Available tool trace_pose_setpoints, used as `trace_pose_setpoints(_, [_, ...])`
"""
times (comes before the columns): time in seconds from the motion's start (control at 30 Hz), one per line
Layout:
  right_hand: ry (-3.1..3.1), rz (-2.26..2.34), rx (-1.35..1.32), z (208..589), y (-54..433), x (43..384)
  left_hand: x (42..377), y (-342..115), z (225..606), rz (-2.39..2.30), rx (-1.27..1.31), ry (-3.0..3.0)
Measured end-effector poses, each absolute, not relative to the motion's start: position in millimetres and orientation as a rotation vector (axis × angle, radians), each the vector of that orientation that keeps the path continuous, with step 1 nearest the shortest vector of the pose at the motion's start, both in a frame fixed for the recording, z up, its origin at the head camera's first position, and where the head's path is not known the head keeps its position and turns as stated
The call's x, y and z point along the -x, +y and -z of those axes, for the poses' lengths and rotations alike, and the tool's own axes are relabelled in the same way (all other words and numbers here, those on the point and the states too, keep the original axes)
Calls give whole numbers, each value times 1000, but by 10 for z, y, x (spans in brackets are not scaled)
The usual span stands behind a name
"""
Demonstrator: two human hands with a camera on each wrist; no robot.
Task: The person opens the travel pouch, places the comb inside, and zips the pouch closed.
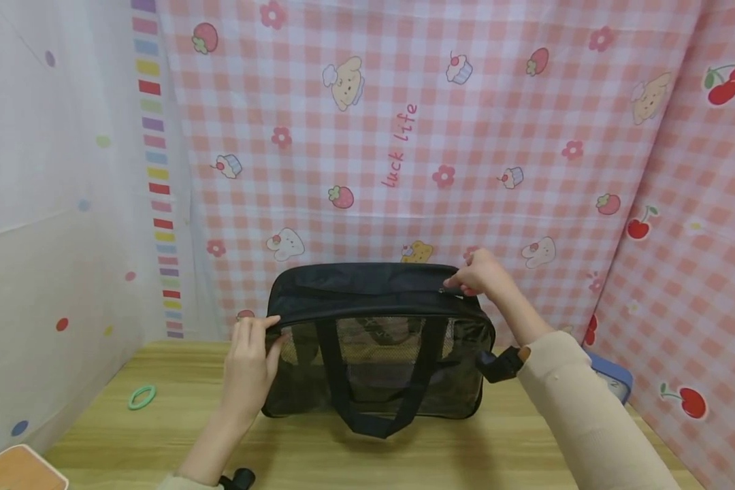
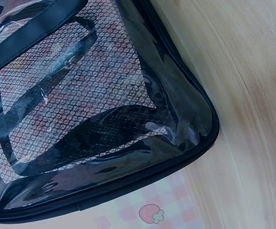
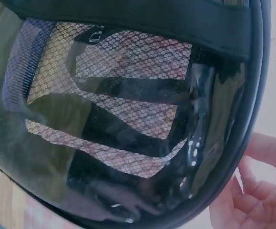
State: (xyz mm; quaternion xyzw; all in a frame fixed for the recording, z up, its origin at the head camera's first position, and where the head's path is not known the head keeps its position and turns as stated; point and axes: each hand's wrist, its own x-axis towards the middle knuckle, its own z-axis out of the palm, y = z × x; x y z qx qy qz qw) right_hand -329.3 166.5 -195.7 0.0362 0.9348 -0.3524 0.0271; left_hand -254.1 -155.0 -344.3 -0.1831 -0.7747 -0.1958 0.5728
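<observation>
A black zip bag point(image 1: 376, 367) with see-through front and mesh inside stands upright on the wooden table, its black strap handle point(image 1: 337, 367) hanging down in front. At the bag's upper left corner, my left hand point(image 1: 251, 350) grips the edge, fingers on top and thumb at the front. My right hand point(image 1: 479, 273) pinches the zipper pull point(image 1: 442, 290) at the right end of the bag's top. Through the clear side in the right wrist view, a purplish thing point(image 3: 21, 71) shows inside; its kind is unclear. The left wrist view shows the bag's clear panel point(image 2: 185, 114) but not my fingers.
A green ring point(image 1: 141, 397) lies on the table point(image 1: 177, 435) to the left. An orange-topped board with a white rim point(image 1: 21, 469) is at the near left corner. Behind my right forearm sits a blue-framed object point(image 1: 612, 374). Patterned cloth point(image 1: 367, 150) hangs close behind the bag.
</observation>
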Motion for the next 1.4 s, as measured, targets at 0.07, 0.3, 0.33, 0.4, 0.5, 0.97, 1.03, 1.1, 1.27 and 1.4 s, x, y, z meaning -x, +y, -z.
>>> trace_pose_setpoints(0.07, [2906,1061,-112,1975,1724,3290,2544,-1550,3445,462,429,-1814])
trace_pose_setpoints(0.3, [3000,962,-99,2049,1927,3230,2549,-1575,3453,458,429,-1817])
trace_pose_setpoints(0.33, [3000,965,-96,2059,1949,3224,2549,-1579,3454,457,428,-1817])
trace_pose_setpoints(0.4, [2984,982,-95,2073,1993,3219,2551,-1583,3459,458,426,-1816])
trace_pose_setpoints(0.5, [2960,988,-92,2086,2070,3211,2552,-1579,3465,462,423,-1814])
trace_pose_setpoints(0.97, [2909,1140,-175,2290,2278,3222,2535,-1562,3507,463,403,-1833])
trace_pose_setpoints(1.03, [2924,1135,-193,2338,2305,3224,2532,-1557,3510,465,402,-1831])
trace_pose_setpoints(1.1, [2924,1145,-214,2397,2345,3231,2532,-1552,3511,466,402,-1827])
trace_pose_setpoints(1.27, [2841,1234,-248,2539,2472,3260,2547,-1543,3494,462,405,-1817])
trace_pose_setpoints(1.4, [2828,1230,-247,2609,2546,3267,2572,-1537,3463,461,413,-1805])
